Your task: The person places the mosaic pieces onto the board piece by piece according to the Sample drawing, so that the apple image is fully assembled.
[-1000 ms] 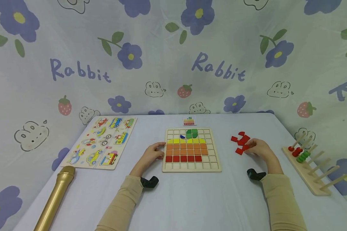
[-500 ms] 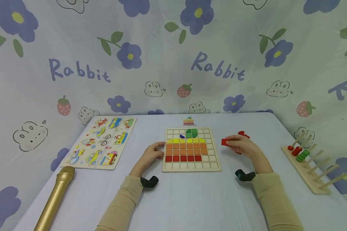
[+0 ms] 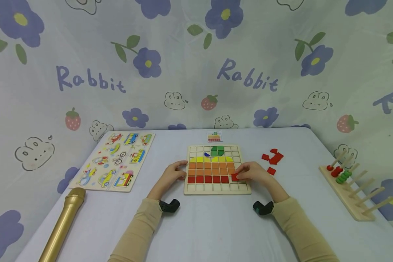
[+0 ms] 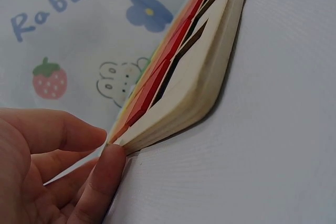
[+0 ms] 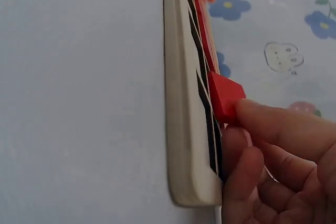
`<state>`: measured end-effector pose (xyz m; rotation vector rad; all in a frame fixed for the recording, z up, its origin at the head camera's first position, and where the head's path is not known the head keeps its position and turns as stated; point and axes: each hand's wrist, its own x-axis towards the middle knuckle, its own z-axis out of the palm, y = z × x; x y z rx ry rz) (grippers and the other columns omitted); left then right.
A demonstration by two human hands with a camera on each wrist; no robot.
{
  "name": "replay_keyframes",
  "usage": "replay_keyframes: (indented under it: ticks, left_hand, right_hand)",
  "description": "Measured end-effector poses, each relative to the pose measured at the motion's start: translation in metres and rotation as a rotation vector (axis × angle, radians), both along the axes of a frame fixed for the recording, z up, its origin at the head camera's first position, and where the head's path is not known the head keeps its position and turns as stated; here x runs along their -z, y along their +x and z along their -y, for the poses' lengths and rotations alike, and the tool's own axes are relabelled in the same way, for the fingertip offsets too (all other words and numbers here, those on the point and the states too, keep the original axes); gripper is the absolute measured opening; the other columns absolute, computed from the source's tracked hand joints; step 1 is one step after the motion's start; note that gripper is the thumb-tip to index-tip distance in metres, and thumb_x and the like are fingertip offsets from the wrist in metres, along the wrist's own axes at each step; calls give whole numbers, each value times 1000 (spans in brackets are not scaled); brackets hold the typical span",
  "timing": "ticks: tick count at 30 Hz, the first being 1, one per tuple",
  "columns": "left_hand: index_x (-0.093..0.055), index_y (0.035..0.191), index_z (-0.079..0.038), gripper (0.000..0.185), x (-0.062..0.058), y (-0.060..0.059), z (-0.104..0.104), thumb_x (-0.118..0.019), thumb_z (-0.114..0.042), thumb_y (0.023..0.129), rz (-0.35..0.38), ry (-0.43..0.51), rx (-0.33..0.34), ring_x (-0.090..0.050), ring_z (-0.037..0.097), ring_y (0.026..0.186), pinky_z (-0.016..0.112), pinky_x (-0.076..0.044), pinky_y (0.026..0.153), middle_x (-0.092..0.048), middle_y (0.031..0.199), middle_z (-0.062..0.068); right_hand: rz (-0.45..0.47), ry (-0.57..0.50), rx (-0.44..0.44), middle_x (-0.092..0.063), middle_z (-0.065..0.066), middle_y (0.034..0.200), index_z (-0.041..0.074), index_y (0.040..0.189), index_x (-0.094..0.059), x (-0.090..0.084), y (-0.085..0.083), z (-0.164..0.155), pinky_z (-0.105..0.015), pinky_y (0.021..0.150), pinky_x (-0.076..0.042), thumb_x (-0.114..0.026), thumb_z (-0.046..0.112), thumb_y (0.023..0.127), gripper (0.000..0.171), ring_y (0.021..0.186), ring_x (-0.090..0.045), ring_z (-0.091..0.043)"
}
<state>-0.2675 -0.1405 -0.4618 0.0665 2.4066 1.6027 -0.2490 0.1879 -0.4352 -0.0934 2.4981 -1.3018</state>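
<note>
A wooden grid board lies mid-table, with rows of red, orange and yellow tiles, a green shape and a small blue piece on it. At its left edge, my left hand grips the rim between thumb and fingers; the left wrist view shows the fingertips on the rim. Over the board's right part, my right hand pinches a red square tile between thumb and finger. That tile stands tilted at the right end of the red row, touching the board or just above it; I cannot tell which.
Several loose red pieces lie right of the board. A small picture card is behind it. A vehicle puzzle board and a gold microphone are at left. A peg rack with beads stands at right.
My right hand has picked a red square tile from the loose pieces and carried it left to the board's red row. The left hand has stayed on the board's edge.
</note>
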Motion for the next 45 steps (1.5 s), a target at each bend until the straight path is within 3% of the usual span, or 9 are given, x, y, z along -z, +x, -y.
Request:
replay_keyframes:
  ticks: [6,13,21,28,34,39,45]
  left_hand:
    - [-52,132,-13,54,0,-1,0,-60,-7,78,-4,-9,3,-58,16,72,27,-47,68,-59,91,11]
    - [-51,132,-12,54,1,-1,1,-60,-7,78,-4,4,6,-58,16,71,26,-48,68,-59,90,11]
    - [-52,132,-11,55,2,-1,1,-60,-7,78,-14,-8,10,-57,16,70,26,-47,67,-58,88,11]
    - [-52,132,-12,54,3,0,2,-59,-7,79,-9,5,11,-57,16,70,25,-46,66,-59,89,11]
    - [-51,132,-11,55,3,0,2,-59,-6,78,-10,16,10,-58,15,71,26,-48,67,-59,91,12]
    - [-51,132,-12,54,2,-1,1,-60,-7,78,-8,7,4,-58,16,72,27,-48,68,-59,91,11]
    - [-51,132,-11,54,2,-2,0,-60,-6,79,-8,13,9,-57,15,72,27,-49,69,-59,91,12]
  right_hand:
    - [-91,120,-40,-60,-5,84,4,89,-67,-1,4,11,-29,68,-42,-71,14,78,15,79,-50,-19]
    - [-117,108,-37,-56,-3,80,6,87,-64,-2,3,6,-27,64,-42,-71,14,78,14,76,-49,-18]
    - [-193,68,163,-58,-10,91,-1,103,-62,-12,-3,-53,-26,62,-43,-66,15,83,26,78,-50,-17]
    - [-145,79,282,-55,-16,104,-2,119,-56,-2,-1,-95,-25,65,-43,-59,19,89,37,86,-47,-22]
    - [-161,153,280,-51,-24,111,-5,129,-49,1,0,-103,-35,75,-42,-57,17,89,45,98,-44,-33]
    - [-168,192,248,-48,-28,119,-4,122,-55,3,-1,-104,-49,89,-38,-58,17,88,40,110,-40,-41]
    - [-174,209,249,-49,-29,116,-7,117,-55,4,-1,-104,-50,88,-39,-60,17,86,40,108,-42,-41]
